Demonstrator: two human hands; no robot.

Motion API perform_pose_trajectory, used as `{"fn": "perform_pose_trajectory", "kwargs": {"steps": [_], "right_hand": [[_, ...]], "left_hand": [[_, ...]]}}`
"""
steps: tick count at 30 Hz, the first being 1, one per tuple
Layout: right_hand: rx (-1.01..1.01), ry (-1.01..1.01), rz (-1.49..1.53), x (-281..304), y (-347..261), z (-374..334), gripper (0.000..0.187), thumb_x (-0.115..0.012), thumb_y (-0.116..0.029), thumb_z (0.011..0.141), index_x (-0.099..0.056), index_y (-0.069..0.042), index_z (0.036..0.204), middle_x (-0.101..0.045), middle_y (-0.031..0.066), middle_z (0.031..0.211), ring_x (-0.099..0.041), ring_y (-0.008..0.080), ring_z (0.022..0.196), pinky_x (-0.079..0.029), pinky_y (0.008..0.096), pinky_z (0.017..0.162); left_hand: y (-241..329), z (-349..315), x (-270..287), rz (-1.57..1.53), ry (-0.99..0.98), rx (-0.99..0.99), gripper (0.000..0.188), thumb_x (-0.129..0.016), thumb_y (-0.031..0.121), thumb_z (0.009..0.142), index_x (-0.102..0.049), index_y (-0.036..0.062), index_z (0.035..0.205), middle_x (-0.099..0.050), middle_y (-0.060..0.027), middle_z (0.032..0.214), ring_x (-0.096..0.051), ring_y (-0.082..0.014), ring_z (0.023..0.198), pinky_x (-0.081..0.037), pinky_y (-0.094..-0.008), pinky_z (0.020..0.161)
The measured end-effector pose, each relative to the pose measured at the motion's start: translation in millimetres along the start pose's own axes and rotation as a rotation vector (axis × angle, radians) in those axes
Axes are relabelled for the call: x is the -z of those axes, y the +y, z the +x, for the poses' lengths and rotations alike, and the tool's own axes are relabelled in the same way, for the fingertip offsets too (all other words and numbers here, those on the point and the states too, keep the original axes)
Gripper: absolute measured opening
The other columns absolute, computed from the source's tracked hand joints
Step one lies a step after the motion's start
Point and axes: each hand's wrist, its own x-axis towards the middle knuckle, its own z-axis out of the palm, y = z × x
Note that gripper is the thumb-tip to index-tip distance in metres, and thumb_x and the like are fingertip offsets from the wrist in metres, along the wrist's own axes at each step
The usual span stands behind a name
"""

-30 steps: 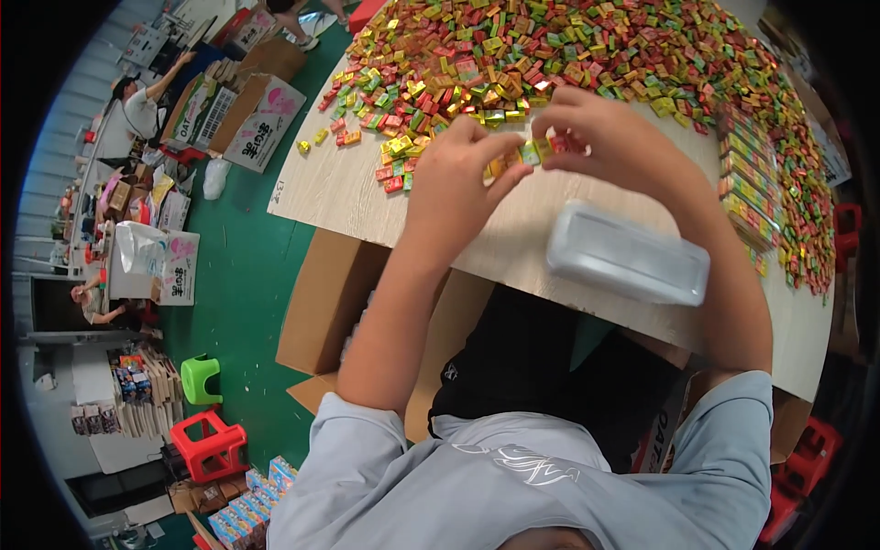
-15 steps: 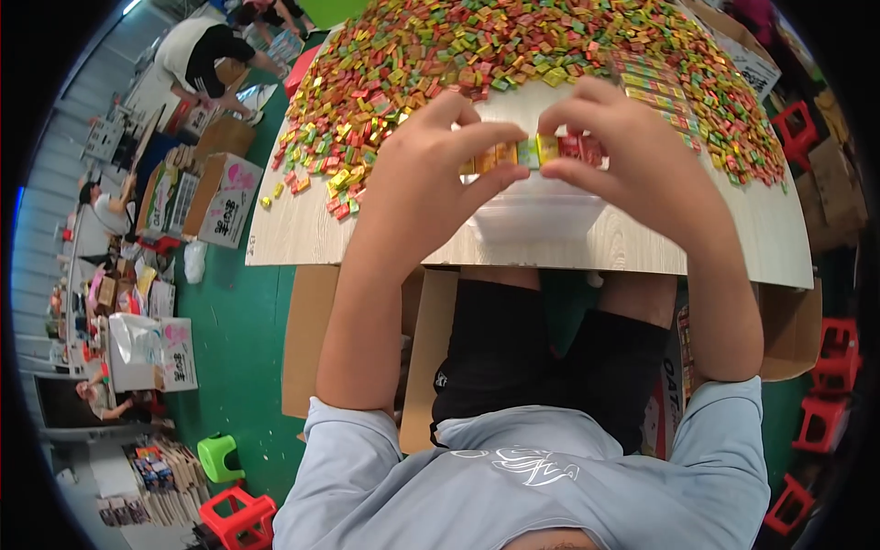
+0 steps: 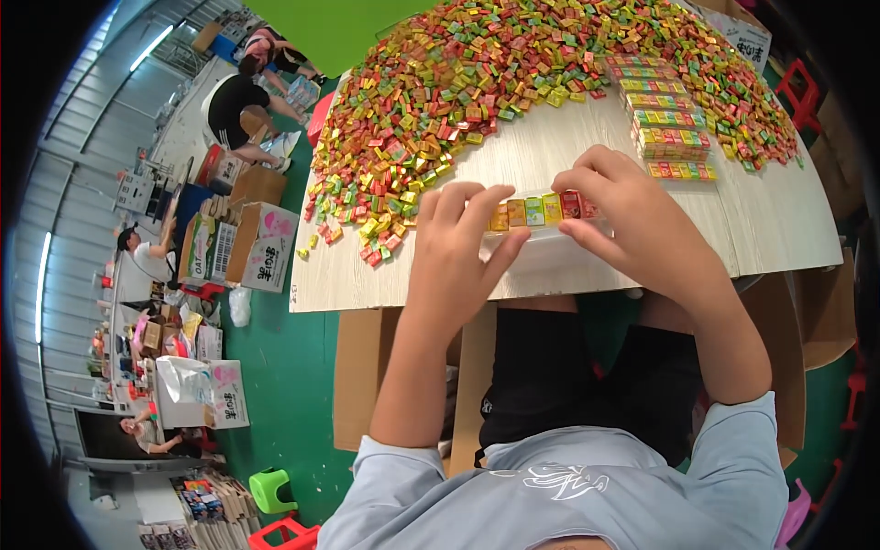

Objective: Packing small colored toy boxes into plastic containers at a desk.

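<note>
A short row of small wrapped sweets point(image 3: 534, 211), orange, green-white, yellow and red, lies between my hands over the near part of the table. My left hand point(image 3: 451, 246) curls round the row's left end, thumb along the near side and fingers along the far side. Round the red sweets at the other end, my right hand point(image 3: 632, 213) has its thumb and fingers closed in the same manner. Just beneath the row is a translucent plastic box point(image 3: 543, 255), partly covered by the hands and sweets. The palms hide both outer ends of the row.
A large heap of loose wrapped sweets point(image 3: 431, 119) curves round the far and left side of the table point(image 3: 367, 291). Stacked rows of sweets point(image 3: 674, 133) stand at the right. Open cardboard boxes point(image 3: 367, 367) sit under the near edge. Other people point(image 3: 240, 110) work at the far left.
The view has shifted, so table and hands appear lower and more of the stacked rows shows. My fingers have spread a little, uncovering more of the row's middle.
</note>
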Motion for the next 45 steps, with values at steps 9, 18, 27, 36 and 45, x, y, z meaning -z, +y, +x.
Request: {"fn": "perform_pose_trajectory", "kwargs": {"steps": [9,18,27,36,45], "right_hand": [[0.089,0.158,-0.336,-33,10,-44,0.057,-0.078,-0.01,0.084,-0.062,-0.008,0.138,-0.056,0.0117,0.145,-0.05,0.0338,0.137,-0.042,0.0481,0.114],[0.118,0.107,-0.015,-13,25,-8,0.024,-0.077,-0.018,0.088,-0.067,-0.007,0.107,-0.063,0.0119,0.13,-0.059,0.0344,0.121,-0.046,0.0452,0.104],[0.142,0.048,0.06,-5,35,5,0.021,-0.078,-0.019,0.09,-0.062,-0.006,0.095,-0.066,0.0107,0.107,-0.064,0.0322,0.097,-0.05,0.0444,0.091],[0.348,-0.02,-0.144,-4,40,18,0.025,-0.074,-0.03,0.093,-0.064,-0.007,0.096,-0.069,0.0079,0.096,-0.067,0.0289,0.095,-0.052,0.0425,0.087],[0.455,0.084,-0.144,2,42,21,0.028,-0.076,-0.034,0.092,-0.063,-0.009,0.093,-0.063,0.0068,0.092,-0.065,0.0281,0.09,-0.051,0.0418,0.083]], "left_hand": [[-2,-44,-35,0.108,0.171,-0.038,0.05,-0.075,0.014,0.088,-0.068,0.0075,0.137,-0.062,-0.0153,0.149,-0.051,-0.0378,0.141,-0.04,-0.0469,0.115],[-5,-17,-18,-0.101,0.107,0.07,0.021,-0.074,0.002,0.086,-0.074,0.0068,0.107,-0.069,-0.0152,0.132,-0.059,-0.0377,0.131,-0.045,-0.0475,0.109],[-5,-11,-15,-0.112,0.061,0.034,0.028,-0.078,0.003,0.084,-0.075,0.0057,0.111,-0.07,-0.0137,0.128,-0.064,-0.0344,0.116,-0.048,-0.0462,0.101],[-23,-27,-18,-0.298,0.085,0.125,0.061,-0.084,0.007,0.085,-0.058,0.0023,0.139,-0.068,-0.0152,0.135,-0.062,-0.0306,0.126,-0.048,-0.0425,0.103],[-25,-31,-19,-0.372,0.081,0.199,0.062,-0.081,0.011,0.087,-0.054,0.0017,0.142,-0.064,-0.015,0.138,-0.058,-0.0281,0.131,-0.044,-0.042,0.106]]}}
